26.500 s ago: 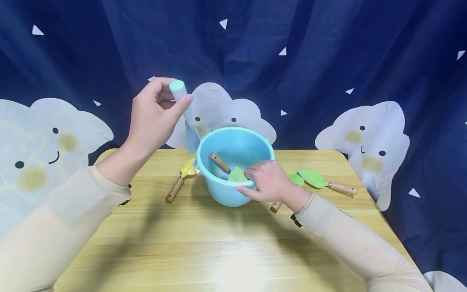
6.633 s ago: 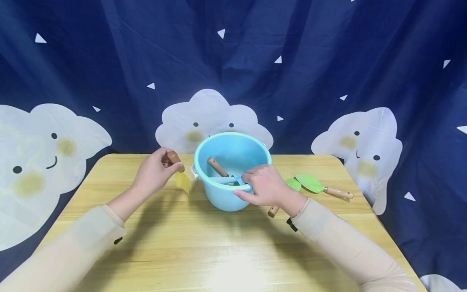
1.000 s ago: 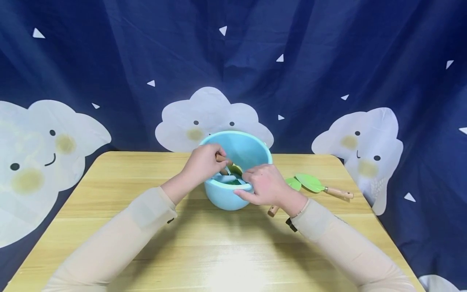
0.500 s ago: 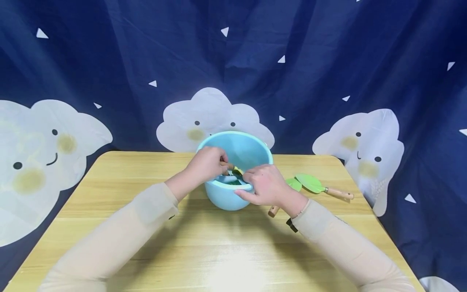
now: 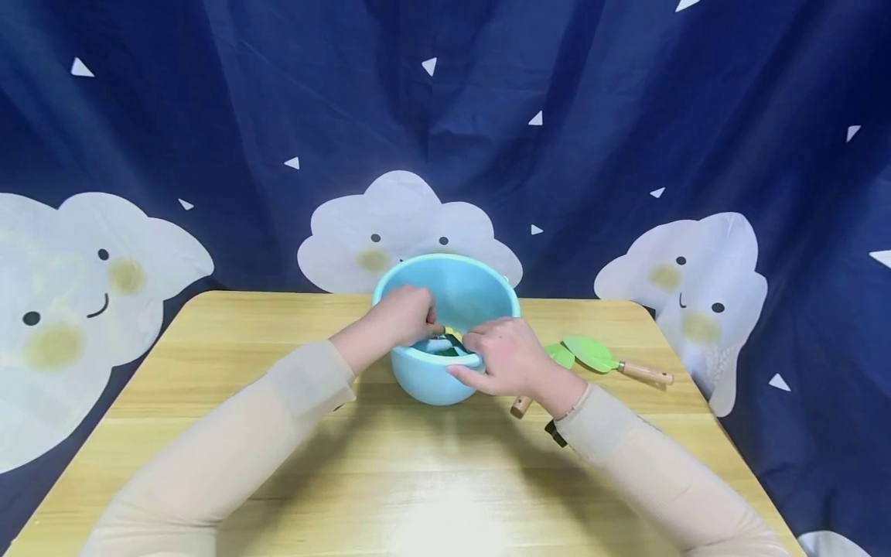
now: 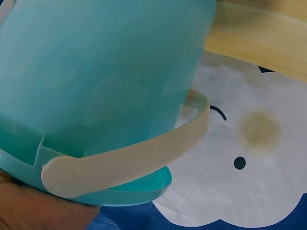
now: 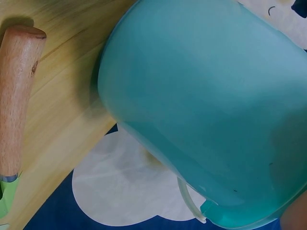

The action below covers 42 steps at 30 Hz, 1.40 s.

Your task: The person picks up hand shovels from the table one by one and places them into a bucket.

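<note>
"Where are the hands?"
"The left hand (image 5: 406, 316), inside the bucket (image 5: 435, 383), holds a yellow trowel (image 5: 437, 329) by its handle; the right hand (image 5: 506, 356) grips the bucket's near rim."
"Green trowels (image 5: 592, 353)?"
"On the bench (image 5: 376, 480), right of the bucket."

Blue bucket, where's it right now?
In the head view, the blue bucket is mid-table, left of the green shovels. The left hand reaches inside; the right hand grips its rim.

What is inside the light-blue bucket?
Inside the bucket: a pale-blue handle, part of a wooden handle, a bit of yellow blade, something green. The left hand's grip, right hand's grip and near wall cover the bottom.
</note>
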Tool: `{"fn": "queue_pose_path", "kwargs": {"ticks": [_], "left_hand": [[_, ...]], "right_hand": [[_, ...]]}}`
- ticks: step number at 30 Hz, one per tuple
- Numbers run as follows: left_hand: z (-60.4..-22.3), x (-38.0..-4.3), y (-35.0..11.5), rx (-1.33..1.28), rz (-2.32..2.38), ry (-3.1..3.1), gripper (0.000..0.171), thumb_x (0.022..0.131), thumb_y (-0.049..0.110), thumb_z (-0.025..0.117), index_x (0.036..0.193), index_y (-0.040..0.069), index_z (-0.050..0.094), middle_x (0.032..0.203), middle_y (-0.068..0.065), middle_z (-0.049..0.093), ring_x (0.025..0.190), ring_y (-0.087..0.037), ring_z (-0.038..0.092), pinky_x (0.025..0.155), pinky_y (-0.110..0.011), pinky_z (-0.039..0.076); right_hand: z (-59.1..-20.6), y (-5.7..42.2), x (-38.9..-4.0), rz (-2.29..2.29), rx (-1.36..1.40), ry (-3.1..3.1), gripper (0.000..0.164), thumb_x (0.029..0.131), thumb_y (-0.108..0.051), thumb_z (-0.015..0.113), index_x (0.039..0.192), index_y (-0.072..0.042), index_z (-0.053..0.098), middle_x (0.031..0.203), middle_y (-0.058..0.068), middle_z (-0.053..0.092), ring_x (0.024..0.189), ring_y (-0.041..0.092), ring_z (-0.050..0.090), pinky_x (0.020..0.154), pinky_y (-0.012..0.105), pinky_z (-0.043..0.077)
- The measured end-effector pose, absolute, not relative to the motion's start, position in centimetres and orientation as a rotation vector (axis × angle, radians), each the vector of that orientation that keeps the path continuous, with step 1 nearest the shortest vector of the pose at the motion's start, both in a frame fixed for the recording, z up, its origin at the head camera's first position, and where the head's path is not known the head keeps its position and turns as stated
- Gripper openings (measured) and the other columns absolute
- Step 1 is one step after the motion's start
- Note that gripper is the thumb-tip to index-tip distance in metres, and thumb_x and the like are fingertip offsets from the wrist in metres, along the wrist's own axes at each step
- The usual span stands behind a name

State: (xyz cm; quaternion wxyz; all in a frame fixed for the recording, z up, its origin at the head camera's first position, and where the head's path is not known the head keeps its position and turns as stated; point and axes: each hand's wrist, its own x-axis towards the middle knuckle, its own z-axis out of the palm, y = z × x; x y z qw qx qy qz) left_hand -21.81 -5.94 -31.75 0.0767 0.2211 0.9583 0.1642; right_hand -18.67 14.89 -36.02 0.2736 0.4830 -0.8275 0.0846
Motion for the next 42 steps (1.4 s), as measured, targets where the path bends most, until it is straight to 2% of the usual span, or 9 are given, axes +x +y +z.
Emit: {"fn": "queue_pose_path", "kwargs": {"ticks": [6, 12, 18, 26, 36, 42], "left_hand": [[-31.8, -21.8, -5.6, 0.615, 0.434, 2.858, 0.043, 0.094, 0.026, 0.071, 0.057, 0.013, 0.052, 0.051, 0.003, 0.040, 0.048, -0.013, 0.042, 0.054, -0.027, 0.040], [-31.5, -21.3, -5.4, 0.530, 0.401, 2.861, 0.026, 0.095, 0.022, 0.070, 0.072, 0.012, 0.062, 0.063, -0.001, 0.051, 0.059, -0.017, 0.053, 0.061, -0.031, 0.046], [-31.4, -21.3, -5.2, 0.498, 0.359, 2.851, 0.021, 0.096, 0.026, 0.069, 0.082, 0.012, 0.064, 0.072, -0.003, 0.059, 0.067, -0.020, 0.058, 0.067, -0.034, 0.049], [-31.8, -21.7, -4.7, 0.464, 0.311, 2.841, 0.020, 0.097, 0.027, 0.068, 0.106, 0.009, 0.065, 0.098, -0.004, 0.064, 0.087, -0.024, 0.060, 0.082, -0.040, 0.051], [-31.6, -21.4, -4.5, 0.392, 0.285, 2.804, 0.026, 0.096, 0.027, 0.068, 0.114, 0.008, 0.064, 0.111, -0.008, 0.065, 0.093, -0.026, 0.060, 0.087, -0.043, 0.052], [-31.4, -21.6, -4.4, 0.340, 0.280, 2.787, 0.024, 0.096, 0.024, 0.068, 0.113, 0.007, 0.064, 0.109, -0.008, 0.065, 0.092, -0.027, 0.060, 0.084, -0.042, 0.052]], "right_hand": [[-36.0, 14.8, -18.6, 0.235, 1.302, -2.215, 0.063, 0.099, -0.067, 0.023, 0.061, -0.020, 0.037, 0.057, -0.009, 0.030, 0.048, 0.006, 0.028, 0.046, 0.024, 0.022], [-36.1, 14.7, -18.7, 0.240, 1.305, -2.208, 0.062, 0.099, -0.067, 0.024, 0.061, -0.020, 0.037, 0.056, -0.009, 0.030, 0.047, 0.007, 0.028, 0.045, 0.024, 0.022], [-36.0, 14.7, -18.7, 0.241, 1.301, -2.195, 0.062, 0.099, -0.067, 0.024, 0.060, -0.020, 0.036, 0.056, -0.009, 0.030, 0.047, 0.006, 0.027, 0.045, 0.024, 0.022], [-35.8, 14.9, -18.5, 0.243, 1.296, -2.199, 0.062, 0.099, -0.067, 0.024, 0.060, -0.020, 0.036, 0.057, -0.010, 0.030, 0.048, 0.006, 0.027, 0.045, 0.025, 0.024], [-36.1, 14.9, -18.7, 0.243, 1.301, -2.200, 0.062, 0.099, -0.066, 0.023, 0.060, -0.019, 0.036, 0.056, -0.009, 0.030, 0.048, 0.006, 0.026, 0.045, 0.025, 0.024], [-36.1, 14.9, -18.7, 0.245, 1.298, -2.194, 0.062, 0.099, -0.067, 0.024, 0.060, -0.020, 0.036, 0.056, -0.010, 0.029, 0.047, 0.006, 0.026, 0.044, 0.025, 0.023]]}}
